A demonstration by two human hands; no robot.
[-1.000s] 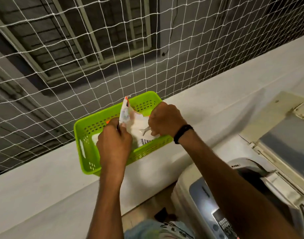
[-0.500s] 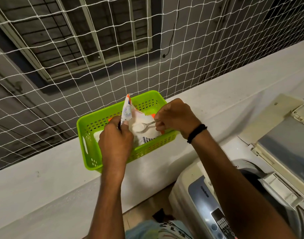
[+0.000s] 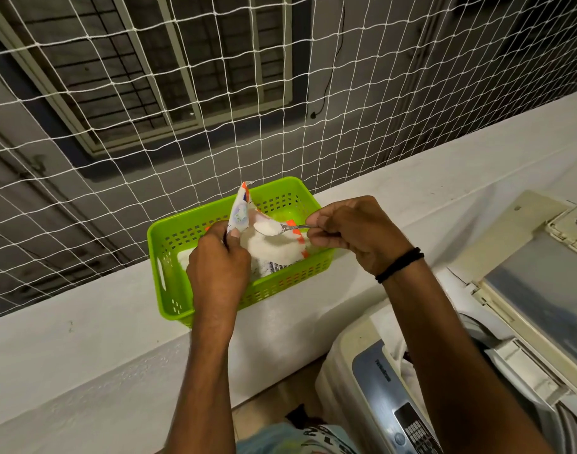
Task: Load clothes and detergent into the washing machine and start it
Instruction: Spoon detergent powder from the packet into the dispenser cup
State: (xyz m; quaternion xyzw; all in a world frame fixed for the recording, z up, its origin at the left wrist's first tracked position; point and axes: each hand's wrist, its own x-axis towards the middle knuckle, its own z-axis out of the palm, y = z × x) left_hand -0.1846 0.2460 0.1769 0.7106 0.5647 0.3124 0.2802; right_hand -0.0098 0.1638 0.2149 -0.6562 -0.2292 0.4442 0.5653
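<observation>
Cream-and-grey washing machine point(image 3: 395, 381) nearest, at lower right below the ledge point(image 3: 84, 355), lid raised. Farther out, on the ledge's top close to its near edge, a lime-green basket point(image 3: 169, 290). Inside it, an opened detergent packet point(image 3: 274, 250). Left hand point(image 3: 218, 267) closed around the packet's upright torn flap. Right hand point(image 3: 355, 234) pinching a metal spoon point(image 3: 280, 228) heaped with white powder, just above the packet's mouth. Beyond the ledge's far edge, white netting point(image 3: 280, 126).
</observation>
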